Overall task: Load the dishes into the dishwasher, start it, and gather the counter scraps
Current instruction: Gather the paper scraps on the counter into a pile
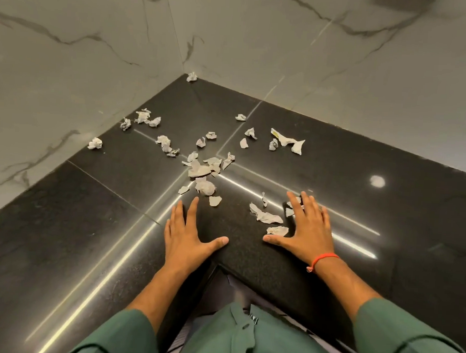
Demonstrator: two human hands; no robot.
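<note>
Several crumpled grey-white paper scraps [203,169] lie scattered over a black corner counter [94,223]. One scrap [191,77] sits deep in the wall corner. My left hand [187,234] rests flat on the counter with fingers straight, just below a scrap [215,201]. My right hand [306,228] also lies flat, fingers spread, its fingertips over small scraps [289,212]. A longer scrap [265,216] and a smaller one [277,230] lie just left of it. Neither hand holds anything. No dishwasher or dishes are in view.
Marbled grey wall tiles [70,60] close the counter on the left and the back. The counter's inner front edge [248,274] runs just below my hands. Bright light streaks reflect on the polished surface.
</note>
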